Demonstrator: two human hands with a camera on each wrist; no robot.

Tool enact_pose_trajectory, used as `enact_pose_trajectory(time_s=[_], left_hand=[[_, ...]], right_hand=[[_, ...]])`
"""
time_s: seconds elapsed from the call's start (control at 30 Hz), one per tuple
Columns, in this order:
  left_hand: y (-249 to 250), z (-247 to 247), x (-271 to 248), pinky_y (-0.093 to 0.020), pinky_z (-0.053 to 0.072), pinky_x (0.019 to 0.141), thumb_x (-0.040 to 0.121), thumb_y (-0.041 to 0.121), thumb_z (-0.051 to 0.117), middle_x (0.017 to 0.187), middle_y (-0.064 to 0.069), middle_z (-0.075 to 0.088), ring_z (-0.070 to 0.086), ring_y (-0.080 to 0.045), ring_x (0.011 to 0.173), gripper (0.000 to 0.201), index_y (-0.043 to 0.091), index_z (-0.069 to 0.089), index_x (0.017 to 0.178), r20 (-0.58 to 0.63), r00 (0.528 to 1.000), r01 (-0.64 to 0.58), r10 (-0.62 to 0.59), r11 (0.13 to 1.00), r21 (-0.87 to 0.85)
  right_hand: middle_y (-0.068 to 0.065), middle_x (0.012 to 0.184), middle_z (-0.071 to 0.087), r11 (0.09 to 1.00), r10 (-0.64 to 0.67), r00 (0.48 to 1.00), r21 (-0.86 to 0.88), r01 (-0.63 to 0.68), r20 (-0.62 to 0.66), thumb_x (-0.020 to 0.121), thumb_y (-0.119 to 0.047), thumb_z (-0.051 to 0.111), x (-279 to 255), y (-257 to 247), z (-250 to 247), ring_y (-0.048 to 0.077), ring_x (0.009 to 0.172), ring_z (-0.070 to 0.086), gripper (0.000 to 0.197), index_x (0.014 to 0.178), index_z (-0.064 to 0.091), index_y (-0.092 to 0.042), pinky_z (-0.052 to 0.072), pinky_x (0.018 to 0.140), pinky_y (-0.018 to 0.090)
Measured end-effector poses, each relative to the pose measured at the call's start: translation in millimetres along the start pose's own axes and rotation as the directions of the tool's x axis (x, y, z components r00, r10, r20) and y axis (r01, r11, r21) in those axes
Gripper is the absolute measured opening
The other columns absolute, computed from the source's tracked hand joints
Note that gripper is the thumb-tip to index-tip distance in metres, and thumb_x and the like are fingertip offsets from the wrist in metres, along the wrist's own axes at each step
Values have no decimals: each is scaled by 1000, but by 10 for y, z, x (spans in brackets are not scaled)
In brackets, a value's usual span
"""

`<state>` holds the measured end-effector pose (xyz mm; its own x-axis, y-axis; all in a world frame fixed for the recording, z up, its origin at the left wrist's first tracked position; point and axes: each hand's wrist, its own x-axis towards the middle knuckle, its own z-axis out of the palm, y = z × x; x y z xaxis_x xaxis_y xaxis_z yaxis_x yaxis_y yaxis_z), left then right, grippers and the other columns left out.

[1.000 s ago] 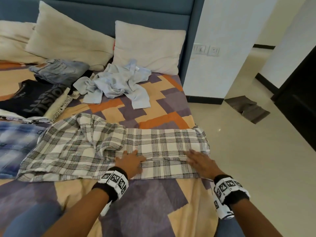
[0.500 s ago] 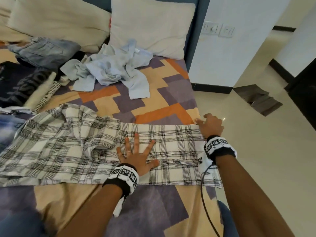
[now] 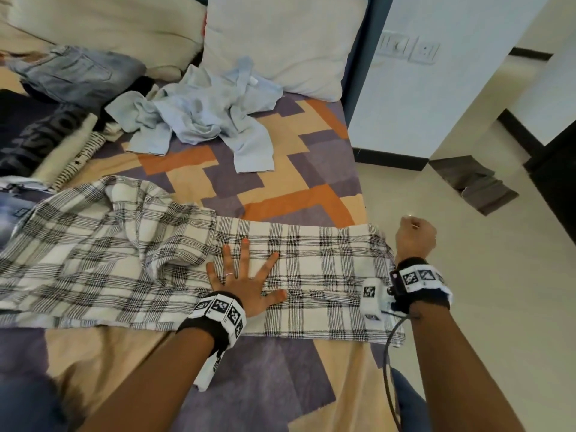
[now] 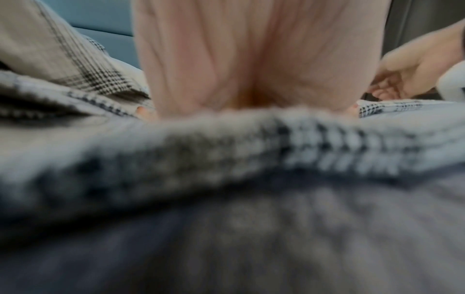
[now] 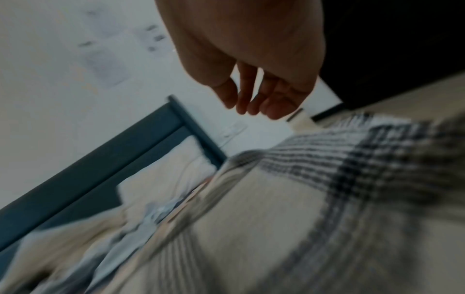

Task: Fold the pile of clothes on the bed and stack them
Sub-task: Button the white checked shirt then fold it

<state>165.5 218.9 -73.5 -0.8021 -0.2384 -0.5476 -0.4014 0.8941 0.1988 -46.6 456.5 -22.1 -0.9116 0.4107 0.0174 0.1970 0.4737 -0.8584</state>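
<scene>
A black-and-white plaid shirt (image 3: 311,254) lies spread across the near part of the bed, flat on its right half and rumpled on its left. My left hand (image 3: 246,275) presses flat on its middle with the fingers spread. In the left wrist view the palm (image 4: 239,59) rests on the blurred plaid cloth (image 4: 226,143). My right hand (image 3: 414,238) hovers just past the shirt's right end, over the bed's edge. In the right wrist view its fingers (image 5: 251,95) hang loosely curled and hold nothing, above the plaid shirt (image 5: 327,199).
A crumpled light blue shirt (image 3: 205,116) lies further up the bed, below two pillows (image 3: 280,42). Jeans (image 3: 78,73), a dark printed garment (image 3: 34,132) and other clothes sit at the left. The bed ends at the right; a grey cloth (image 3: 477,185) lies on the floor.
My right hand slid from the shirt's near edge to its far right corner and has lifted off past the edge. My left hand went from curled to flat and spread.
</scene>
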Motion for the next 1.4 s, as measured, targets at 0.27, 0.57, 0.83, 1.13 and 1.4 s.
enact_pose_trajectory(time_s=[0.27,0.57,0.83,1.13,1.4], left_hand=[[-3,11,-9,-71,-24,97,65,96,20,137,2,-57,-48,-42,127,87,66,-28,132,-16,1000,-5,4,1000,-28],[-22,-11,-65,-71,-25,98,63,96,19,141,1,-54,-46,-43,129,90,64,-24,135,-50,998,-29,28,999,-28],[-135,65,-392,-56,-10,116,88,75,31,157,5,-27,-22,-32,146,84,40,-10,152,-107,992,-83,69,988,-130],[-1050,-489,-975,-31,56,57,94,17,62,96,-15,73,71,-28,75,19,8,63,111,-181,964,-168,-195,82,-982],[-2543,-1286,-543,-31,53,70,92,18,61,86,-6,73,68,-25,75,16,6,72,95,-501,742,-120,-445,647,-753]], right_hand=[[-16,161,1,520,-200,411,-259,814,889,80,-87,23,-1029,447,-136,20,150,-5,78,149,21,-51,0,116,59],[5,164,11,654,-181,734,-478,587,655,95,-64,37,-1171,642,-498,31,150,8,74,156,14,-28,19,115,53],[1,143,45,522,-99,743,-601,605,662,100,-41,45,-1909,235,-462,28,138,30,34,130,54,-28,18,113,58],[-4,92,73,862,-362,284,203,464,888,94,-28,66,-2758,-599,229,5,82,66,18,99,74,-12,49,74,16],[11,70,68,985,-174,603,123,124,778,95,-32,62,-2752,-779,1402,27,66,63,36,75,69,-3,52,69,43]])
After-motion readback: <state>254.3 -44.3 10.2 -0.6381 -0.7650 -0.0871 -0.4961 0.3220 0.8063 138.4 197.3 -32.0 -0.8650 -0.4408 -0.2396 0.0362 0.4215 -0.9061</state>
